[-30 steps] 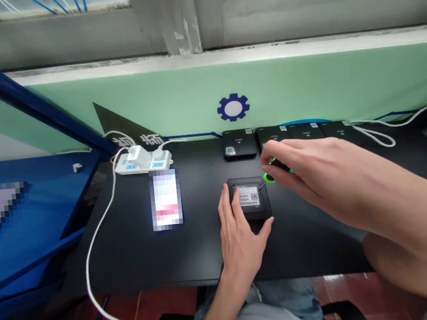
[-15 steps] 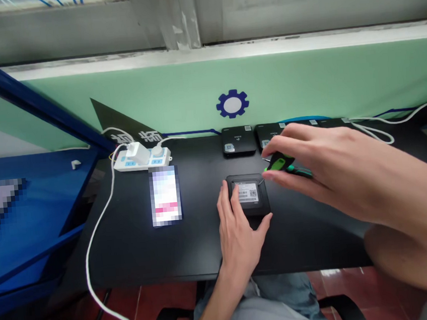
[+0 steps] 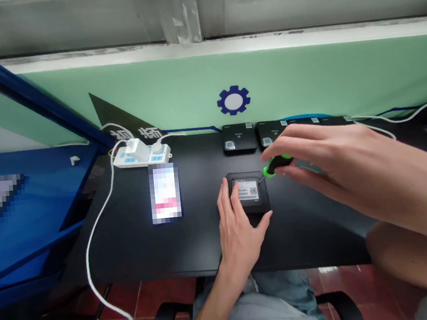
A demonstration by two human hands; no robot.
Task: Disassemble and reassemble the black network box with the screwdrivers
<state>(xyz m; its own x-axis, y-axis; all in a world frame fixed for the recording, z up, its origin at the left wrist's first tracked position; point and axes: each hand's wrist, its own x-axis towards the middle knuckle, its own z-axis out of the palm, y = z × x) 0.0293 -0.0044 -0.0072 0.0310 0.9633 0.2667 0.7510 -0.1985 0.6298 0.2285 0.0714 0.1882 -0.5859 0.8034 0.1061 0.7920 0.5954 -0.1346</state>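
Left hand (image 3: 237, 222) lies open, fingers spread on a square black plastic box (image 3: 259, 205) with a white barcode label (image 3: 248, 192). Right hand (image 3: 326, 162) grips a green-and-black screwdriver (image 3: 278, 165), thin metal shaft (image 3: 262, 178) at the box's 2 o'clock corner. Matching black box (image 3: 238, 139) sits at 12 o'clock, pixelated phone (image 3: 165, 193) at 9.

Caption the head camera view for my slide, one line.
Left hand steadies a black device; right hand holds a green-black screwdriver.

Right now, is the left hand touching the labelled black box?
Touching: the head view shows the left hand with its fingers lying on top of the labelled black box, no gap between them.
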